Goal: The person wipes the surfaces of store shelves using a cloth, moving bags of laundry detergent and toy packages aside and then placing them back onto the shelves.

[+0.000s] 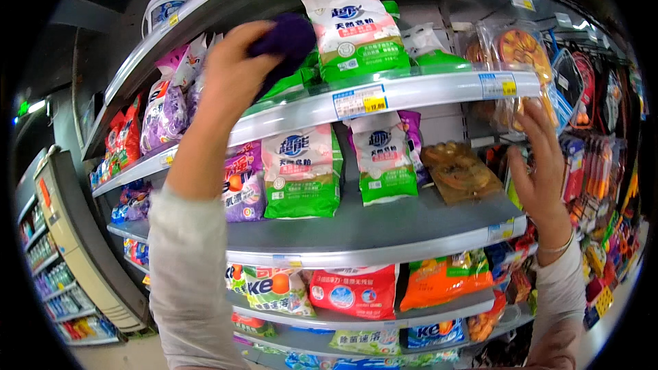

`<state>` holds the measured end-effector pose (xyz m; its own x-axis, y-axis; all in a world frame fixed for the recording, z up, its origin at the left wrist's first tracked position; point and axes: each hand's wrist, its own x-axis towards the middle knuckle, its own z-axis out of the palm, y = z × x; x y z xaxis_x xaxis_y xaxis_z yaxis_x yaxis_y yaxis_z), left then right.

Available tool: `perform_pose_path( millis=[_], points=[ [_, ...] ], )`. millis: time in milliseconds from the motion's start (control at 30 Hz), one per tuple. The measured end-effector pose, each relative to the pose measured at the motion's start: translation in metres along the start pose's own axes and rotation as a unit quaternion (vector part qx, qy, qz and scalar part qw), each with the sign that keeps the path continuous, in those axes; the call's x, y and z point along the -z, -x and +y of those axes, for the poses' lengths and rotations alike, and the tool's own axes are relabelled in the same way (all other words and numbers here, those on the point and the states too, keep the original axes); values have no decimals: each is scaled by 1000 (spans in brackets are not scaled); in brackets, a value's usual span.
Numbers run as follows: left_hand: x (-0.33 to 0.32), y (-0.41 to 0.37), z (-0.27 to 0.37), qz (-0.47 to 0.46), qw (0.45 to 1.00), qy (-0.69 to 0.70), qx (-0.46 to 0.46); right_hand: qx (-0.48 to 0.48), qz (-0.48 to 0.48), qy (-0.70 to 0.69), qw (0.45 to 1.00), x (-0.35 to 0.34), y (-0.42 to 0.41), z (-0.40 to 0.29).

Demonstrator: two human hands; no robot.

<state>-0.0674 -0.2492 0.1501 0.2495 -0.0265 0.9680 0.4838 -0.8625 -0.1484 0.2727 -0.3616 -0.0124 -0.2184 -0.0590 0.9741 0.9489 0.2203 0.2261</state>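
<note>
My left hand (pixel 247 64) is raised at the upper shelf, shut on a dark purple cloth (pixel 290 43). The cloth is in front of the bags there, just left of a large white, pink and green bag of soap powder (pixel 354 33). My right hand (pixel 540 164) is up at the shelf's right end with its fingers apart, holding nothing; it is near the packaged round items (pixel 527 56). On the shelf below stand another large soap powder bag (pixel 300 172), a smaller one (pixel 385 159) and a brownish flat package (pixel 460 172).
Price labels line the upper shelf edge (pixel 437 87). Purple detergent bags (pixel 164 113) stand at the left, white buckets (pixel 167 7) on top. Red (pixel 354 293) and orange bags (pixel 447 280) fill a lower shelf. Hanging goods (pixel 586 164) are at the right, another shelving unit (pixel 82 236) at far left.
</note>
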Motion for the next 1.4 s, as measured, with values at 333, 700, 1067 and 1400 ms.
perform_pose_path(
  millis=[333,700,1067,1400],
  points=[
    [-122,-48,16,-366,854,241,280,82,-12,11,996,-65,-63,73],
    [-27,-19,-49,-358,897,40,257,56,-5,17,998,-73,-63,67],
    [56,22,-179,-384,904,-186,21,8,-52,23,998,-70,-59,73],
    [55,22,-171,-403,839,-363,-39,-1,-58,-16,998,-76,-63,66]
  ],
)
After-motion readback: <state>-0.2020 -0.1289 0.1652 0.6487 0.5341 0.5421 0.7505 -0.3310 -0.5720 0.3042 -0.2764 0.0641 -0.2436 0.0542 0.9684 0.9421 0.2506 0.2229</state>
